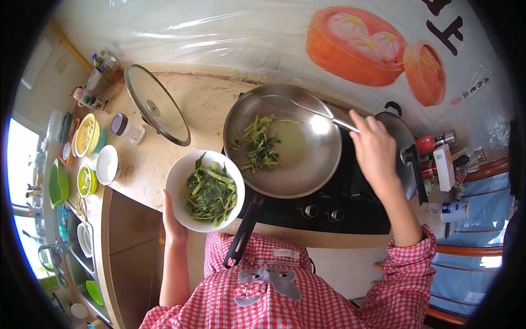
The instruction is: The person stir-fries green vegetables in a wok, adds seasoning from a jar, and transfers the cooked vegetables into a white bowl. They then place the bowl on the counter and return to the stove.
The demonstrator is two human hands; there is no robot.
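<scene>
A white bowl (173,185) of cooked leafy greens (211,193) rests in my left hand (174,220), which grips it by its left side and underneath. The bowl is beside the near left rim of a steel frying pan (304,172). More greens (261,144) lie in the left half of the pan, with some pale liquid at its middle. My right hand (374,146) grasps the metal handle of a spatula (314,112) above the pan's right rim. The spatula's head reaches the pan's far inner wall. The pan's black handle (242,238) points toward my apron.
The pan sits on a black glass stove (283,216) with two knobs. A lidded wok (394,127) stands at right. To the left are an upright glass lid (158,105), a purple-capped jar (128,128), bowls (107,164) and a sink (84,263). Plastic film covers the wall behind.
</scene>
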